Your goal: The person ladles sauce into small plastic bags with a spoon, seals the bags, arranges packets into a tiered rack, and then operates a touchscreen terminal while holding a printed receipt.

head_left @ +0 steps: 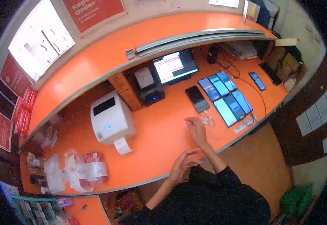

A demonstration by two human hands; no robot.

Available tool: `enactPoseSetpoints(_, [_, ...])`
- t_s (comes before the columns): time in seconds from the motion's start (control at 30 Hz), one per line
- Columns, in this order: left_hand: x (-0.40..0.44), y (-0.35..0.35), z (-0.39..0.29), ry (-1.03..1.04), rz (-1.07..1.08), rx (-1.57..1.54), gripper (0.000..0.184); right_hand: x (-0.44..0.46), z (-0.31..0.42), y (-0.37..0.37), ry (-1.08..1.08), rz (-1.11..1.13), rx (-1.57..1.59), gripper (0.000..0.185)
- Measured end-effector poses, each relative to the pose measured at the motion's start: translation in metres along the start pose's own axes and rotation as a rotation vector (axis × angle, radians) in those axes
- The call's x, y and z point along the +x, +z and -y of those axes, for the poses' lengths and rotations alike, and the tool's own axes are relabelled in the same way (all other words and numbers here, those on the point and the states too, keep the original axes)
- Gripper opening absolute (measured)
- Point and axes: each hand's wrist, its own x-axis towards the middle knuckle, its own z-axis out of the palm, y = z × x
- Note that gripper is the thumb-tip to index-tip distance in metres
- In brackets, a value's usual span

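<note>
The left hand (pixel 183 165) has open fingers, as does the right hand (pixel 196 130) near a cable (pixel 207 119). Bare desk (pixel 159 142) separates the printer (pixel 123 119) from 6 phones (pixel 220 85).

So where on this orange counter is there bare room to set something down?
The widest bare patch of counter lies between the white label printer and the black-screened phone, reaching the front edge by the left hand. A smaller one separates the printer from the plastic-wrapped packages. Crowded: the six lit phones with their cables, and the left end, where the packages sit.
</note>
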Motion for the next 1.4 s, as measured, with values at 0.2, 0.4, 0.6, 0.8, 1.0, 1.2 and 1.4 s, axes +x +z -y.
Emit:
enactPoseSetpoints(0.2, [0.084,-0.026,0.000,0.525,-0.437,1.393,0.039,0.158,-0.014,0.037,-0.211,0.211,0.104,0.042])
enactPoseSetpoints(0.4, [0.082,-0.082,0.005,0.439,-0.835,1.684,0.044,0.270,0.025,0.114,-0.151,0.192,-0.524,0.062])
enactPoseSetpoints(0.6, [0.113,-0.101,-0.016,0.339,-0.965,1.649,0.051,0.288,0.014,0.143,-0.276,0.135,0.241,0.071])
enactPoseSetpoints(0.8, [0.186,-0.136,-0.051,0.487,-1.165,1.563,0.082,0.269,0.046,0.087,-0.243,0.413,0.366,0.044])
enactPoseSetpoints(1.0, [0.244,-0.147,-0.078,0.689,-1.479,1.507,0.103,0.256,0.039,0.063,-0.264,0.668,0.346,0.032])
enactPoseSetpoints(1.2, [0.251,-0.162,-0.074,0.707,-1.634,1.398,0.110,0.231,0.038,0.051,-0.475,0.598,0.442,0.028])
enactPoseSetpoints(1.4, [0.248,-0.161,-0.073,0.710,-1.621,1.365,0.111,0.219,0.029,0.049,-0.524,0.601,0.411,0.028])
